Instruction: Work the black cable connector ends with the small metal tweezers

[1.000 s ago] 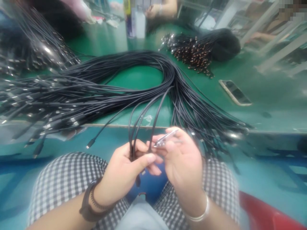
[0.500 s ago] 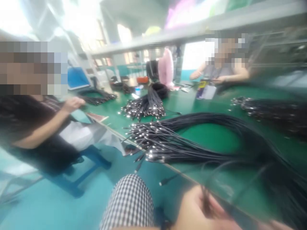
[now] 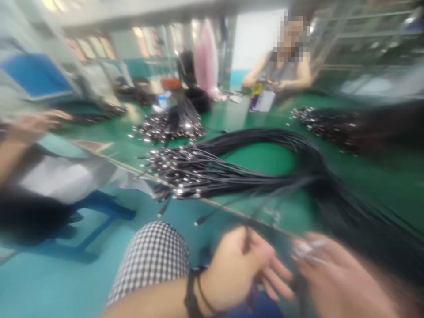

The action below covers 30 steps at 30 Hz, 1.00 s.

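At the table's near edge my left hand (image 3: pixel 247 265), with dark bands at the wrist, grips a black cable (image 3: pixel 247 236) between thumb and forefinger. Its other fingers are loosely spread. My right hand (image 3: pixel 341 274) is beside it, fingers curled and pinching a pale, thin, shiny strip (image 3: pixel 311 249) too blurred to name. A large bundle of black cables (image 3: pixel 278 180) with shiny metal plug ends lies looped on the green table (image 3: pixel 265 154), just beyond both hands. A few cable ends hang over the edge.
More cable bundles lie behind (image 3: pixel 172 126) and to the right (image 3: pixel 327 123). A co-worker (image 3: pixel 281 73) sits across the table near a small box (image 3: pixel 263 99). Another person's hand (image 3: pixel 36 123) is at the left, above a blue stool (image 3: pixel 102 212). My checkered knee (image 3: pixel 152 260) is below.
The view has swung right and down, so the table's things sit further left and higher. My right hand has come into view with the pale strip. My left hand's fingers have spread more.
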Available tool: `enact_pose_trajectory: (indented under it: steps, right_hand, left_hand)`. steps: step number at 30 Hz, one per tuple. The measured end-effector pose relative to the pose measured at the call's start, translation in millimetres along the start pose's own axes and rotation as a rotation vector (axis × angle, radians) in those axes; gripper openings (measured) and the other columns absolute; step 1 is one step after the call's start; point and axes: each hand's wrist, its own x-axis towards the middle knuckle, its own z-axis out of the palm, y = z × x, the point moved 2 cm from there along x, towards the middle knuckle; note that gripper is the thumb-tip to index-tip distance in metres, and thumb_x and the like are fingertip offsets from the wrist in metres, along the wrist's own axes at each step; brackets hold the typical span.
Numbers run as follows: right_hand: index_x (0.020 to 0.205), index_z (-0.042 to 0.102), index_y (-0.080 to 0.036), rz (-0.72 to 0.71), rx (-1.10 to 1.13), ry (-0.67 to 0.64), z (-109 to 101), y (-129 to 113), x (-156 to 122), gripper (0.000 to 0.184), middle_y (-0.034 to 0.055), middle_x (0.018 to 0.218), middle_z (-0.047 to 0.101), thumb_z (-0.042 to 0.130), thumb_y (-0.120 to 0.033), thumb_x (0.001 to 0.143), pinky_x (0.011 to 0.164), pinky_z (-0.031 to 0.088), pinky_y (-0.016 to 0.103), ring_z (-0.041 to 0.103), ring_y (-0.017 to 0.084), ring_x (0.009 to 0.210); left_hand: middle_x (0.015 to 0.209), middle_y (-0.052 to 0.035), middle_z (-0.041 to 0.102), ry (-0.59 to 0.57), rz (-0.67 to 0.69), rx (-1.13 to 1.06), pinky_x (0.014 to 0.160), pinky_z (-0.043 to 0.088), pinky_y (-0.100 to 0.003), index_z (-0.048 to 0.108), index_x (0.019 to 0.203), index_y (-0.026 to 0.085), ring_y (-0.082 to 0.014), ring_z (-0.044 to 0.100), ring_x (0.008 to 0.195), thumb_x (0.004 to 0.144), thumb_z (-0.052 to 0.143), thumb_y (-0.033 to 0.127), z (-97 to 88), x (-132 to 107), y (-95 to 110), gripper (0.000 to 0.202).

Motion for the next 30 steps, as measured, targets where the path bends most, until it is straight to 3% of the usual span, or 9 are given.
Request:
enact_pose_trajectory:
  steps: [3, 5, 10, 14, 17, 25, 30]
  right_hand:
    - [0.096, 0.070, -0.024, 0.023, 0.051, 0.049, 15.3, -1.5, -5.5, 0.020, 0.0086, 0.094, 0.074, 0.075, -0.027, 0.077, 0.070, 0.061, 0.031, 0.071, 0.022, 0.083]
    - [0.095, 0.069, -0.021, 0.050, 0.126, 0.063, 22.1, -0.1, -5.8, 0.021, 0.0067, 0.090, 0.075, 0.077, -0.024, 0.075, 0.069, 0.061, 0.029, 0.072, 0.022, 0.085]
    - [0.095, 0.066, -0.019, 0.099, 0.303, 0.050, 27.8, 1.3, -10.7, 0.027, 0.0041, 0.085, 0.074, 0.080, -0.021, 0.072, 0.063, 0.060, 0.025, 0.072, 0.018, 0.074]
    - [0.094, 0.063, -0.022, 0.093, 0.425, 0.034, 29.7, -0.5, -13.5, 0.020, 0.0014, 0.083, 0.072, 0.075, -0.024, 0.078, 0.053, 0.060, 0.027, 0.070, 0.016, 0.062]
    - [0.096, 0.062, -0.024, 0.032, 0.485, -0.026, 32.7, -4.3, -15.1, 0.017, 0.0023, 0.084, 0.072, 0.071, -0.022, 0.082, 0.044, 0.055, 0.023, 0.068, 0.015, 0.059]
    - [0.107, 0.064, -0.029, -0.159, 0.373, -0.069, 34.2, -3.7, -22.5, 0.026, 0.0056, 0.098, 0.074, 0.070, -0.017, 0.084, 0.052, 0.060, 0.025, 0.072, 0.018, 0.074]
    - [0.112, 0.063, -0.032, -0.215, 0.265, -0.091, 31.6, -0.1, -21.4, 0.033, 0.0054, 0.101, 0.073, 0.068, -0.015, 0.085, 0.054, 0.061, 0.028, 0.071, 0.017, 0.070]
  left_hand:
    - [0.070, -0.0076, 0.076, 0.026, -0.025, 0.074, 0.042, 0.052, -0.017, 0.050, 0.081, 0.016, -0.0173, 0.072, 0.052, 0.082, 0.071, 0.041, 2.3, -8.1, 8.3, 0.032]
    - [0.075, -0.0074, 0.077, -0.002, -0.060, 0.140, 0.046, 0.054, -0.018, 0.052, 0.085, 0.016, -0.0171, 0.073, 0.056, 0.084, 0.070, 0.036, 2.5, -11.1, 14.0, 0.027]
    - [0.084, -0.0100, 0.077, -0.162, -0.088, 0.397, 0.061, 0.061, -0.026, 0.060, 0.087, 0.014, -0.0203, 0.075, 0.068, 0.088, 0.065, 0.031, 7.4, -13.9, 18.2, 0.017]
    - [0.080, -0.0081, 0.078, -0.100, 0.004, 0.392, 0.057, 0.061, -0.025, 0.062, 0.084, 0.016, -0.0206, 0.075, 0.064, 0.087, 0.067, 0.030, 11.4, -12.7, 17.0, 0.016]
    - [0.078, -0.0080, 0.078, -0.062, 0.023, 0.390, 0.055, 0.062, -0.027, 0.062, 0.083, 0.016, -0.0219, 0.075, 0.061, 0.084, 0.071, 0.030, 13.5, -10.9, 17.9, 0.016]
    - [0.072, -0.0061, 0.078, 0.008, 0.071, 0.406, 0.051, 0.062, -0.031, 0.064, 0.075, 0.020, -0.0242, 0.074, 0.057, 0.080, 0.074, 0.029, 21.5, -7.3, 24.3, 0.015]
    - [0.071, -0.0053, 0.078, 0.054, 0.114, 0.438, 0.051, 0.061, -0.028, 0.066, 0.075, 0.020, -0.0221, 0.073, 0.056, 0.081, 0.073, 0.029, 19.1, -7.7, 22.3, 0.012]
